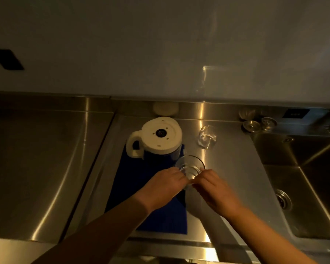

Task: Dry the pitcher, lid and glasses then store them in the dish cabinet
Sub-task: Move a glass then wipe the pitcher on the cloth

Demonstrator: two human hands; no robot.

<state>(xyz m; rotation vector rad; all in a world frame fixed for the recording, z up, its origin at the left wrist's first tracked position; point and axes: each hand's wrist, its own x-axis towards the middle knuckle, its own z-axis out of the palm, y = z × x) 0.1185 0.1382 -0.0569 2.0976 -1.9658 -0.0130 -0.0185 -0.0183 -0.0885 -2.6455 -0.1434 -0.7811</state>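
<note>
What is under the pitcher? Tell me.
A blue cloth lies under the pitcher, spread on the steel counter. The pitcher stands upside down, so its rim and the cloth directly beneath it are hidden.

A kitchen, dimly lit. A long stainless-steel bench (46,159) runs along a plain pale wall (160,44), with a steel sink (303,178) and its drain (283,201) set in at the right. Metal sink strainers (251,125) sit by the rim, and a blue drying mat (133,187) lies on the bench.
</note>
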